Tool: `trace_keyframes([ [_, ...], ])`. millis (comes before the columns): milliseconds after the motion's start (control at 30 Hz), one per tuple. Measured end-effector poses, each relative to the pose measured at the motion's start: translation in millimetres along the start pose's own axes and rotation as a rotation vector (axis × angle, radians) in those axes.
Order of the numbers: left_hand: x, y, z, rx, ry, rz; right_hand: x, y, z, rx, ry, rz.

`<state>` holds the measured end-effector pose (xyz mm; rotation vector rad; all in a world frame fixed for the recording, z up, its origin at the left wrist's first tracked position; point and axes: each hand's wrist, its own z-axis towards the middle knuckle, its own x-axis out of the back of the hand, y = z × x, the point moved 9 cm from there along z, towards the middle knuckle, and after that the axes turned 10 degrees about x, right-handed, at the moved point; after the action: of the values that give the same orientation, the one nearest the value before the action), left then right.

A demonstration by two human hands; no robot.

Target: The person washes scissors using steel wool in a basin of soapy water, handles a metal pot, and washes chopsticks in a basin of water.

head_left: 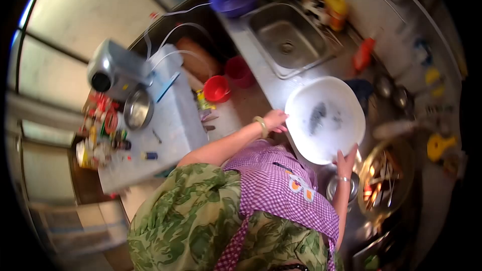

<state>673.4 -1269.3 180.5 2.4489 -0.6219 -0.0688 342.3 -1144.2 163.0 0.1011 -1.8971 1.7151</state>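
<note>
A large white basin (346, 133) is tilted toward me over the counter beside the sink, with a dark grey patch on its inner bottom. My left hand (275, 121), with a bangle on the wrist, is closed on the basin's near left rim. At the lower right rim, my right hand (346, 162) grips the same basin. Most of the fingers on both hands are hidden behind the rim. Just below the right hand stands a metal bowl (346, 190), partly covered by the forearm.
A steel sink (286, 40) lies beyond the basin, with a purple tub (234, 0) at its left. Right of me is a large round pan (371, 203) holding utensils. On the left table (170, 125) are a mixer (118, 70) and a steel bowl (138, 109). A red bucket (217, 89) stands between.
</note>
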Motion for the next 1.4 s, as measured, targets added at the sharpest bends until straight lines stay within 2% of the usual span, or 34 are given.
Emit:
trace_keyframes([
  [100, -19.1, -7.2, -5.8, 0.015, -0.07, -0.029, 8.4, -27.9, 0.1, -0.106, 0.026, 0.018],
  [200, -32.9, -15.2, 37.8, -0.252, 0.001, 0.103, 13.9, 37.7, 18.2, -0.011, -0.009, -0.055],
  [267, -38.9, -25.4, 72.5, -0.431, 0.075, 0.198, 15.9, 49.3, 25.4, 0.039, -0.011, -0.026],
  [333, -40.0, -28.3, 80.7, -0.429, 0.023, 0.256, 16.3, 53.8, 29.9, 0.084, -0.007, -0.011],
  [367, -30.9, -12.2, 41.1, -0.332, 0.005, 0.299, 16.2, 57.0, 32.5, 0.107, -0.005, -0.004],
  [433, -29.6, -7.6, 29.4, -0.412, -0.018, 0.305, 20.8, 64.7, 31.1, 0.072, -0.003, 0.057],
  [467, -38.2, -22.6, 56.5, -0.597, -0.033, 0.265, 24.0, 77.3, 28.0, 0.018, -0.016, 0.064],
  [533, -19.2, -9.9, 20.0, -0.302, -0.082, 0.3, 31.8, 97.1, 18.5, -0.096, -0.064, 0.026],
  [567, -9.3, -19.4, 28.9, -0.336, -0.117, 0.148, 31.8, 90.8, 13.3, -0.146, -0.103, -0.057],
  [633, 9.0, -41.1, 50.4, -0.405, -0.208, -0.155, 41.2, 30.6, 8.9, 0.212, 0.011, -0.385],
  [667, 44.9, -37.8, -4.2, -0.225, -0.179, -0.287, 39.4, 1.5, 3.1, 0.389, 0.058, -0.554],
  [767, 122.4, -68.5, -19.9, -0.166, 0.037, -0.331, 36.4, -54.1, 1.0, 0.322, 0.172, -0.485],
  [800, 147.1, -82.6, -23.6, -0.181, 0.07, -0.343, 29.2, -59.5, 0.5, 0.147, 0.231, -0.315],
  [867, 192.1, -124.5, -22.8, -0.176, 0.148, -0.419, -27.8, -121.0, 4.0, -0.045, 0.024, -0.135],
  [933, 229.8, -162.1, -30.1, -0.083, 0.194, -0.491, -93.0, -161.9, 9.9, -0.004, -0.089, 0.026],
  [1000, 263.1, -201.9, -38.9, -0.061, 0.254, -0.645, -159.1, -196.1, 13.9, 0.048, -0.258, 0.007],
  [1100, 300.5, -254.1, -46.3, -0.075, 0.338, -0.628, -244.6, -215.9, 14.5, 0.169, -0.446, -0.106],
  [1167, 313.8, -280.0, -45.7, -0.095, 0.307, -0.74, -294.3, -232.8, 12.3, 0.247, -0.553, -0.203],
  [1233, 324.8, -296.9, -48.4, -0.104, 0.309, -0.776, -333.0, -273.6, -1.5, 0.157, -0.635, -0.15],
  [1400, 345.1, -310.6, -58.6, -0.109, 0.308, -0.809, -385.8, -274.1, 12.6, 0.131, -0.732, -0.135],
])
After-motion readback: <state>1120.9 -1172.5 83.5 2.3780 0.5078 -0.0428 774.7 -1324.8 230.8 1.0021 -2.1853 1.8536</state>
